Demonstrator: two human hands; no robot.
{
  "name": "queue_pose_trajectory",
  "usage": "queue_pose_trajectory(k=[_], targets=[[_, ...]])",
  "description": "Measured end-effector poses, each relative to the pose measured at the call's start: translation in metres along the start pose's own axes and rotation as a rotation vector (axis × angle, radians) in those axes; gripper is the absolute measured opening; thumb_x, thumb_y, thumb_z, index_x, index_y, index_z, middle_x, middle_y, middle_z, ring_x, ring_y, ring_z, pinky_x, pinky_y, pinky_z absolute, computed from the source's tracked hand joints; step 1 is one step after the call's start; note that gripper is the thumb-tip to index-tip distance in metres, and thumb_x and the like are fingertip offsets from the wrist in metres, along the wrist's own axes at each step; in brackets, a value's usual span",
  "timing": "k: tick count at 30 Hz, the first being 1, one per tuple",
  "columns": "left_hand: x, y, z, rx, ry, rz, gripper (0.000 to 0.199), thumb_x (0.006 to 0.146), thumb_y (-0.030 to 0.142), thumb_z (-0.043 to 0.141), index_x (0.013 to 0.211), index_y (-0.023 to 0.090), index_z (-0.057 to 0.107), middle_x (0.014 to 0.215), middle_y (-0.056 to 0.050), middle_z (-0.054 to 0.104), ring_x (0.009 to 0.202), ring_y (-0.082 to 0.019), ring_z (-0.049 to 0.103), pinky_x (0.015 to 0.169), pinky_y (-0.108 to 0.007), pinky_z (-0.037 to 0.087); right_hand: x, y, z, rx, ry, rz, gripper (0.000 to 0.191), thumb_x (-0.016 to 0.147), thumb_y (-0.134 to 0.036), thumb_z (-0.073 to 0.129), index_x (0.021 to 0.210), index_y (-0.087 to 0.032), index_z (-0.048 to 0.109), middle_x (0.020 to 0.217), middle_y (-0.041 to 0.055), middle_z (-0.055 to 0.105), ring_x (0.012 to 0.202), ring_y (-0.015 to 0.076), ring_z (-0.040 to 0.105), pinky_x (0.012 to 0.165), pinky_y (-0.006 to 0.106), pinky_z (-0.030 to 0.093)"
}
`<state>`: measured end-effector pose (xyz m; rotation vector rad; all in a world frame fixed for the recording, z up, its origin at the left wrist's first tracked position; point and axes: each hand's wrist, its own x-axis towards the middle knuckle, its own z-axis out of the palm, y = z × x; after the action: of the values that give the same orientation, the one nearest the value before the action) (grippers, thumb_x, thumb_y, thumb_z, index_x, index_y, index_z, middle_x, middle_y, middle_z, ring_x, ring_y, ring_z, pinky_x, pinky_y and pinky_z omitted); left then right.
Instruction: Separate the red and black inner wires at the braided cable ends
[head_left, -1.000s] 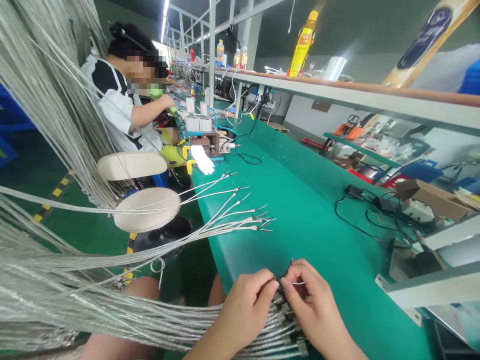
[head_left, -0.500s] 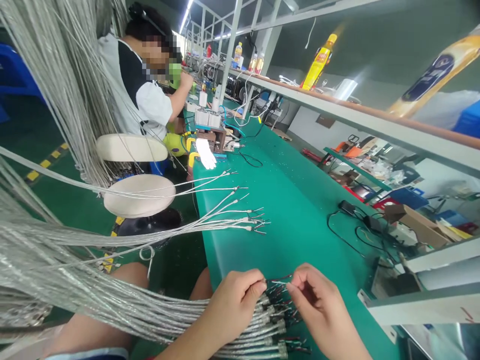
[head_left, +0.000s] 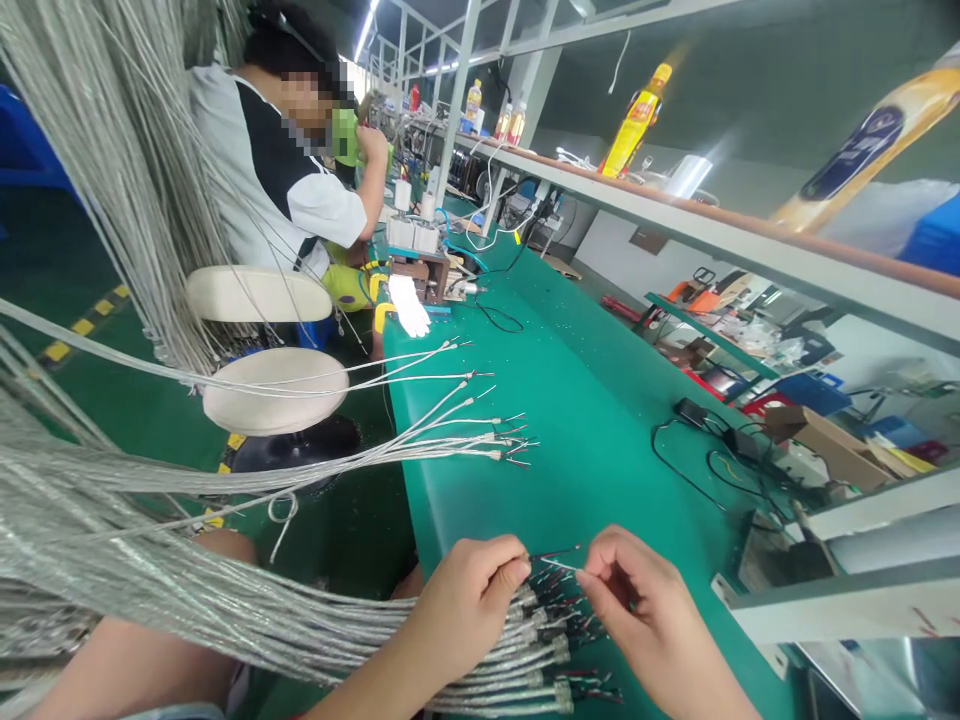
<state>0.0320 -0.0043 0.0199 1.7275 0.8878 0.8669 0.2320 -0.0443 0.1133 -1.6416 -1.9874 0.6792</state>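
My left hand [head_left: 476, 595] is closed in a pinch on a cable, whose thin inner wires [head_left: 555, 556] stick out to the right. At the tip of the white wire, my right hand [head_left: 637, 600] has its thumb and forefinger pressed together. A dark wire beside it ends free, close to the right fingertips. Under and in front of both hands lies a thick bundle of braided silver cables [head_left: 517, 680], with stripped red, black and white wire ends on the green tabletop. A smaller group of cables [head_left: 450, 447] reaches over the table edge farther off.
A seated co-worker [head_left: 292, 180] is at the far left of the bench. Two stools [head_left: 274, 390] stand beside the table. Ahead are a white glove [head_left: 407, 305] and a small machine [head_left: 420, 260]. On the right, a shelf [head_left: 675, 205] carries bottles; black cords [head_left: 667, 450] lie below.
The dark wire that reached the right fingertips now stands apart from them, while the white one still meets them. Both hands stay in nearly the same place. The co-worker has shifted slightly.
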Motion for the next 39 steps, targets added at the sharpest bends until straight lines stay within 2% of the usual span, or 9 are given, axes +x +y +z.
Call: queue_pose_trajectory(k=[7,13,15,19,23,28,33,36,39], targets=[[0.0,-0.001,0.001,0.037,-0.01,0.0,0.031,0.102,0.03,0.04,0.072,0.02,0.041,0.063,0.005,0.04,0.061,-0.011,0.038,0.058,-0.027,0.021,-0.001,-0.001,-0.008,0.03,-0.04,0.038,0.023,0.099,-0.028,0.052,0.077,-0.023,0.047,0.075,-0.0033,0.044,0.065,0.0149,0.04,0.058,0.028,0.03],[0.0,0.0,-0.001,-0.001,-0.007,0.014,0.034,0.103,0.031,0.038,0.071,0.02,0.039,0.062,0.005,0.037,0.058,-0.011,0.035,0.058,-0.027,0.02,-0.002,0.022,-0.024,0.221,0.079,0.06,0.014,0.099,-0.037,0.054,0.093,-0.025,0.054,0.09,-0.0007,0.049,0.072,0.0156,0.044,0.063,0.027,0.038],[0.0,0.0,-0.002,-0.007,-0.002,0.007,0.034,0.103,0.031,0.038,0.071,0.02,0.04,0.062,0.005,0.038,0.059,-0.011,0.035,0.058,-0.028,0.02,0.002,0.027,-0.021,0.228,0.089,0.067,0.014,0.098,-0.039,0.055,0.099,-0.025,0.057,0.096,0.0014,0.053,0.077,0.0168,0.049,0.065,0.027,0.041],[-0.001,0.002,-0.003,0.0,0.013,0.003,0.031,0.103,0.03,0.038,0.073,0.021,0.043,0.064,0.005,0.04,0.061,-0.011,0.038,0.058,-0.027,0.021,0.008,0.026,-0.004,0.243,0.057,0.055,0.017,0.096,-0.04,0.06,0.097,-0.023,0.061,0.095,0.0034,0.058,0.085,0.0196,0.053,0.069,0.028,0.042],[-0.001,0.002,-0.002,0.006,0.014,0.002,0.031,0.103,0.03,0.039,0.074,0.021,0.044,0.062,0.005,0.038,0.06,-0.011,0.037,0.057,-0.027,0.021,0.01,0.021,0.011,0.328,0.092,0.057,0.017,0.095,-0.039,0.062,0.093,-0.022,0.062,0.091,0.0021,0.056,0.078,0.0174,0.051,0.066,0.027,0.041],[-0.001,0.0,-0.001,-0.012,0.011,-0.003,0.033,0.103,0.032,0.038,0.073,0.02,0.041,0.062,0.005,0.036,0.059,-0.011,0.035,0.056,-0.027,0.021,0.009,0.012,0.011,0.295,0.091,0.057,0.019,0.097,-0.037,0.06,0.087,-0.022,0.061,0.085,0.0007,0.054,0.074,0.0167,0.048,0.064,0.028,0.039],[-0.001,0.001,-0.003,-0.057,0.032,-0.005,0.032,0.103,0.03,0.039,0.072,0.02,0.04,0.061,0.006,0.035,0.059,-0.01,0.034,0.056,-0.026,0.021,0.007,0.001,0.013,0.112,0.116,-0.065,0.013,0.098,-0.028,0.057,0.087,-0.022,0.059,0.088,0.003,0.057,0.076,0.0181,0.054,0.066,0.03,0.042],[0.0,0.002,-0.004,-0.055,0.044,0.002,0.032,0.103,0.031,0.039,0.072,0.02,0.043,0.061,0.006,0.037,0.058,-0.01,0.036,0.056,-0.026,0.022,0.005,0.004,0.019,-0.013,0.177,-0.213,0.006,0.098,-0.022,0.055,0.093,-0.023,0.059,0.091,0.0044,0.057,0.068,0.0162,0.053,0.06,0.03,0.042],[0.001,0.003,-0.004,-0.05,0.048,-0.01,0.032,0.102,0.031,0.039,0.073,0.02,0.045,0.06,0.006,0.037,0.058,-0.01,0.036,0.055,-0.026,0.021,0.005,0.011,0.024,-0.117,0.195,-0.305,0.009,0.097,-0.017,0.055,0.099,-0.023,0.06,0.1,0.0074,0.057,0.069,0.0167,0.054,0.059,0.031,0.044]])
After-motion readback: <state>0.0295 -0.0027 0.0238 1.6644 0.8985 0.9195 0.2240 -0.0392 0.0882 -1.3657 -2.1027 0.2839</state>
